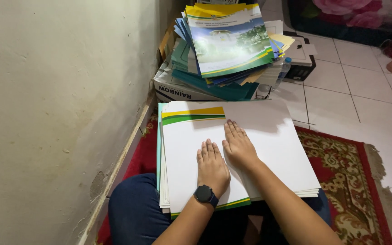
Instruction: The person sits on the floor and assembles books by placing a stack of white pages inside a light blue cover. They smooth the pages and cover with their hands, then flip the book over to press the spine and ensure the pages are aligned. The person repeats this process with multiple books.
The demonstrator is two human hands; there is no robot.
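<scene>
Left hand (pixel 212 167) and right hand (pixel 238 146) lie flat with fingers extended, gripping nothing, pressing side by side on the top sheet (pixel 196 149) of a stack on the lap, apparently to steady it. The stack's left edge nears the wall (pixel 55 113); a pile of booklets (pixel 225 43) stands ahead. Open tile floor (pixel 364 90) lies right, beyond the rug (pixel 345 168).
</scene>
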